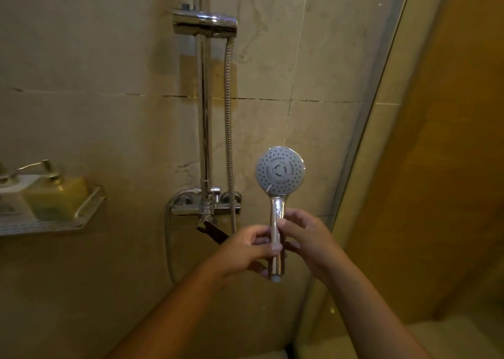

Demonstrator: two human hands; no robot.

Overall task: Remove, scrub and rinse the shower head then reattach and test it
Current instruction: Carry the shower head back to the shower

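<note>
The shower head (pixel 280 171) has a round grey spray face and a chrome handle, and it is upright with the face turned toward me. Its handle's bottom end is bare, with no hose on it. My left hand (pixel 251 246) grips the handle from the left. My right hand (pixel 305 236) grips it from the right. The metal hose (pixel 228 118) hangs from the chrome holder (pixel 204 23) on the riser rail (pixel 204 113), down past the mixer tap (pixel 206 203).
A wire shelf (pixel 54 222) on the left wall carries pump bottles (pixel 54 195). A glass partition edge (pixel 376 113) runs down on the right, with a yellowish wall beyond it. Beige tiles cover the wall behind the rail.
</note>
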